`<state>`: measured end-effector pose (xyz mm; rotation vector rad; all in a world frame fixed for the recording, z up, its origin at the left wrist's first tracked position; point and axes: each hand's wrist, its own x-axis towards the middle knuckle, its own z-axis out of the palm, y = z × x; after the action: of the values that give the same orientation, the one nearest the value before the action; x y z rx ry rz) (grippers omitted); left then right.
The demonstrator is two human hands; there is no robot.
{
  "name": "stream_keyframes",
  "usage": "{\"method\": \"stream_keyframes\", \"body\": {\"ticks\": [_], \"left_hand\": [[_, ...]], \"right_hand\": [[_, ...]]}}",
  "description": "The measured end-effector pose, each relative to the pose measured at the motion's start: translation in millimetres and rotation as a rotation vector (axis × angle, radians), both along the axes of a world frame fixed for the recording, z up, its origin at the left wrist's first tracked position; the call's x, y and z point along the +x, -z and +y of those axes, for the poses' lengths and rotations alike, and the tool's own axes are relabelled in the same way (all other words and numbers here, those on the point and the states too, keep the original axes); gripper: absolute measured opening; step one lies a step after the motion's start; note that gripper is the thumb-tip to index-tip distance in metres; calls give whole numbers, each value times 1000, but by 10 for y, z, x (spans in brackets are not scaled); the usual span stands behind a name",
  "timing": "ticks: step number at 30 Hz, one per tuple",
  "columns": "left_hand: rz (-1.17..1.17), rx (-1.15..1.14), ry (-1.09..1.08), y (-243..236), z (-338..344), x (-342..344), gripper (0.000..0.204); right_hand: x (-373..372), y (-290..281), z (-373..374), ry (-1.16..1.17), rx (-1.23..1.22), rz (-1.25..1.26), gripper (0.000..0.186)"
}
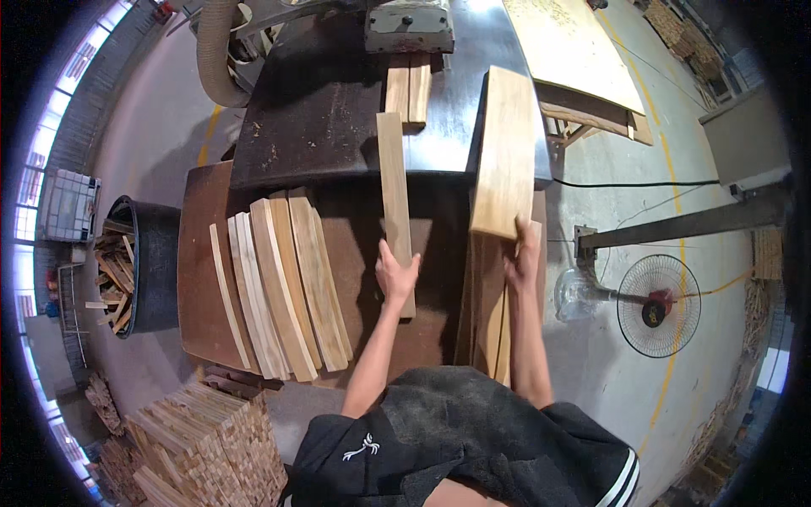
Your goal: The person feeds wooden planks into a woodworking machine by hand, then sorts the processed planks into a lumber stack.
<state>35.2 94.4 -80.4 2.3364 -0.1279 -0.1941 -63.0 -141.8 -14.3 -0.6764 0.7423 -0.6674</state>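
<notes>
My left hand (397,275) is closed around the lower part of a narrow wooden strip (392,173), whose far end reaches over the dark machine table (325,127). A wider, pale wooden board (505,156) is gripped at its near right corner by my right hand (525,253). Its far end also lies over the machine table. Straight ahead, two wooden pieces (408,91) lie side by side, with their far ends at a grey machine housing (409,27). More boards (483,329) lie under and behind my right forearm, partly hidden.
Several wooden strips (283,283) lie in a row on a brown tabletop (201,270) to the left. Beyond it stands a black bin (156,266) of offcuts. Stacked timber (215,439) sits near left. A fan (659,306) and metal beam (667,228) are on the right.
</notes>
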Motion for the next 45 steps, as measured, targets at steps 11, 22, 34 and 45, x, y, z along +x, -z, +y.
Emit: {"method": "stream_keyframes", "body": {"ticks": [11, 22, 34, 45], "left_hand": [[1222, -1888, 68, -633, 869, 80, 80], [1306, -2009, 268, -638, 996, 147, 79], [959, -1199, -52, -348, 1002, -18, 37], [687, -957, -168, -147, 1403, 182, 42]], "right_hand": [[2454, -470, -1898, 28, -892, 34, 54], [1232, 216, 321, -554, -460, 428, 60], [1283, 62, 681, -508, -300, 249, 81], [1963, 210, 828, -456, 116, 223, 37]]}}
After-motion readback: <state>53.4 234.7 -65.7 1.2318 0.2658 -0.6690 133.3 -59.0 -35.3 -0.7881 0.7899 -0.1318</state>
